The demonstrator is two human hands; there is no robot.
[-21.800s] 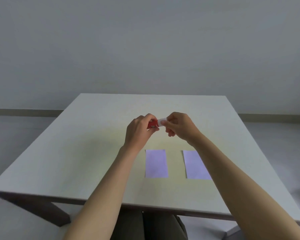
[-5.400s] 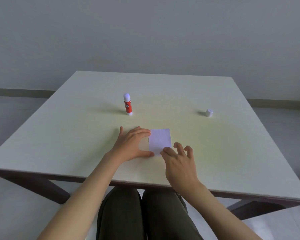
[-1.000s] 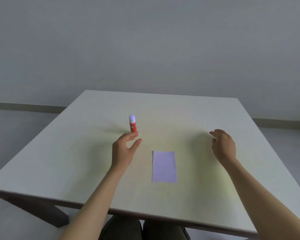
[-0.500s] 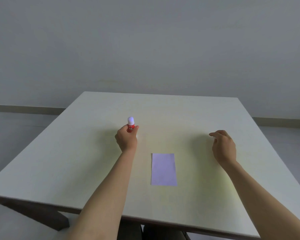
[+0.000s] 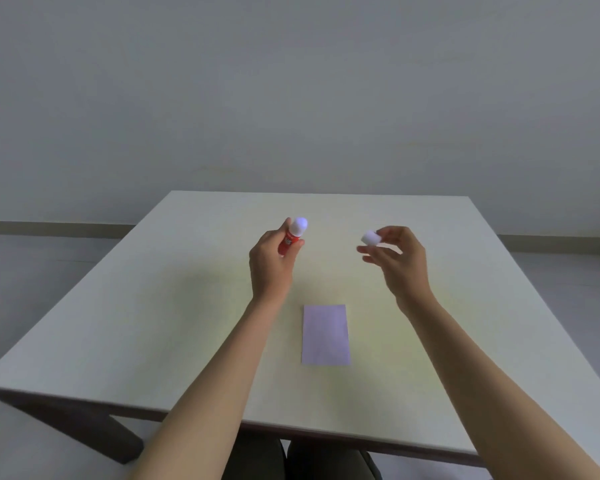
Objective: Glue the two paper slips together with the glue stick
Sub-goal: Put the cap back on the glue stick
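Note:
My left hand [image 5: 270, 262] holds the red glue stick [image 5: 292, 236] raised above the table, its white glue tip bare and pointing up. My right hand [image 5: 397, 259] pinches the small white cap [image 5: 371, 237] between thumb and fingers, also lifted, about a hand's width to the right of the stick. One pale lilac paper rectangle [image 5: 325, 334] lies flat on the table in front of me, between my forearms; only a single sheet outline shows, so a second slip under it is hidden if there.
The pale square table [image 5: 125, 313] has its near edge just above my knees. A grey wall and floor lie beyond the far edge.
My left hand has lifted the glue stick off the table. My right hand has picked up the cap and raised it, moving left toward the stick.

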